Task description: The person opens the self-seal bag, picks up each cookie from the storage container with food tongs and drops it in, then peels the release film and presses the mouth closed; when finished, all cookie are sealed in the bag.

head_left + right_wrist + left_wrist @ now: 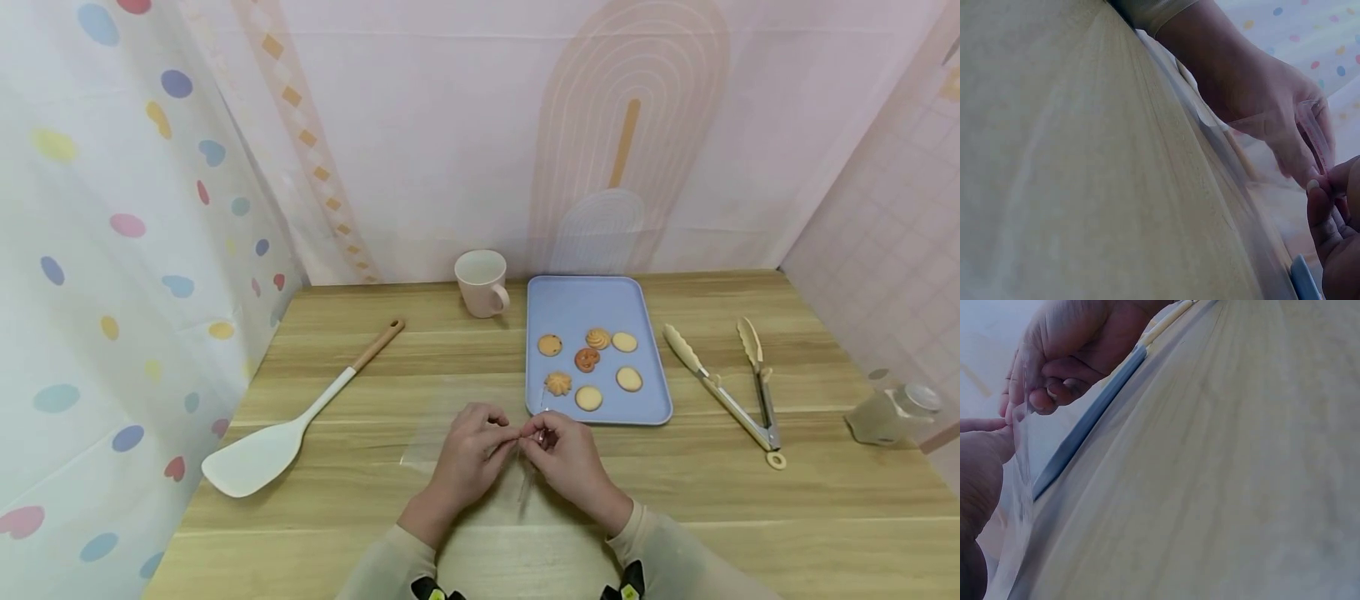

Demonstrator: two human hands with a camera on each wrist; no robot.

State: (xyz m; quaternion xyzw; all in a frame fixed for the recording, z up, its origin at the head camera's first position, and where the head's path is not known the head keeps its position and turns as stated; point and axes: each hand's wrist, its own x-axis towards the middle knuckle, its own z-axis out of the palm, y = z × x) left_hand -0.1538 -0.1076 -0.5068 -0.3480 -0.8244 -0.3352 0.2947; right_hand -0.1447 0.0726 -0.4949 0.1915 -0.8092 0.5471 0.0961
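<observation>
Near the front middle of the table, my left hand (471,454) and right hand (567,467) meet at the fingertips. Between them they pinch the edge of a clear plastic bag (429,440), which spreads to the left over the wood. From the left wrist view, the thin film of the bag (1021,456) hangs at the fingertips. A strip with a reddish line runs along the bag's edge (1314,128) in the right wrist view. Just beyond the right hand lies a blue tray (583,302) bearing several cookies (588,398).
A pale pink mug (480,292) stands at the back. On the left lies a white spatula (258,457) with a wooden handle end. Spread tongs (735,417) rest right of the tray, and a glass jar (892,415) is at the far right edge.
</observation>
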